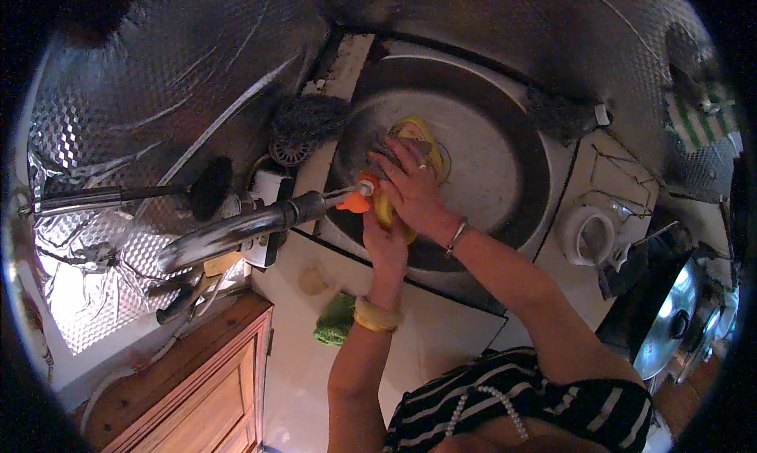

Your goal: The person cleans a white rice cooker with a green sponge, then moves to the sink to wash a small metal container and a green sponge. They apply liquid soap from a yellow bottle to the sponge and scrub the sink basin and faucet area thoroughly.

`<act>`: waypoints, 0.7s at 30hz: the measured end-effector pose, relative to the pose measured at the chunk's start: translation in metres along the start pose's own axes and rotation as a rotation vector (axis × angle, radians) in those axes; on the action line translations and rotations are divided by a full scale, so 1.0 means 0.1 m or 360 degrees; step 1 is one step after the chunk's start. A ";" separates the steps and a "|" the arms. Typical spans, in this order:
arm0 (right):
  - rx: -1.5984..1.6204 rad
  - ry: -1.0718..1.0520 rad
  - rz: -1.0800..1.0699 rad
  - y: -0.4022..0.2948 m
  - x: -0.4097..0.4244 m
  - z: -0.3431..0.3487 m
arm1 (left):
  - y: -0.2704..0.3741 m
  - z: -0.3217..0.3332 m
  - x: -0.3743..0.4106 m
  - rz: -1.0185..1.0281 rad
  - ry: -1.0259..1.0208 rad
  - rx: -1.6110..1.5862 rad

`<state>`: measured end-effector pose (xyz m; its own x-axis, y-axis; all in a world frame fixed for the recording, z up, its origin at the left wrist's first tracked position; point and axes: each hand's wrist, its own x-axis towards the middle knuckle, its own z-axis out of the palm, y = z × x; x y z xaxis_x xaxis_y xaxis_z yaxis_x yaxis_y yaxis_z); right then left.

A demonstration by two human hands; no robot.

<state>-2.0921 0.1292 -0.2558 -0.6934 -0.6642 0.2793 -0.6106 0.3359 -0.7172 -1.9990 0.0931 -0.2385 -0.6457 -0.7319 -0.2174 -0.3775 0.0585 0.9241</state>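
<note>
Over the oval sink (491, 210) I hold a yellow item (437, 142), which shows a rounded rim at its far end; whether it is a dish or a cloth I cannot tell. My left hand (384, 240) grips its near end from below. Across its top lies my right hand (411, 193), fingers spread and pressed on it, hiding much of its surface. An orange tap nozzle (356, 200), on the end of a chrome faucet (248, 231), sits right beside my fingers.
A green scouring pad (336, 320) lies on the tiled counter near my left forearm. A dark strainer (293, 148) is left of the sink. On the right stand a white cup (591, 234), a wire rack (621, 169) and a shiny metal lid (668, 323). A wooden cabinet door (201, 405) is lower left.
</note>
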 end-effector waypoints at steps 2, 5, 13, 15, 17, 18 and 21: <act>-0.0082 -0.0042 -0.0080 0.02 -0.06 -0.02 | -0.03 0.02 0.01 -0.0106 0.0037 -0.0093; -0.0085 -0.0227 -0.0149 -0.10 -0.25 -0.12 | -0.14 -0.08 0.04 -0.0273 0.0065 -0.0518; 0.0127 -0.0193 0.0120 0.67 -0.01 0.28 | -0.08 0.02 -0.06 -0.0351 0.0029 -0.0917; 0.0210 -0.0501 0.0273 0.84 0.33 0.25 | -0.01 0.02 -0.04 -0.0317 0.0017 -0.0953; 0.0410 -0.0659 0.0709 0.87 0.37 0.19 | 0.08 0.01 0.06 -0.0284 -0.0012 -0.1098; 0.0498 -0.0747 0.0942 0.91 0.32 0.14 | 0.11 0.02 0.10 -0.0286 -0.0028 -0.1181; 0.1492 -0.0394 0.1402 1.22 0.01 0.18 | 0.32 0.07 0.21 -0.0498 -0.0022 -0.1371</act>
<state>-2.1600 0.1575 -0.3548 -0.5714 -0.5995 -0.5604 0.5747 0.1951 -0.7948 -2.0289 0.0847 -0.2155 -0.6073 -0.6207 -0.4959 0.0855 -0.6717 0.7359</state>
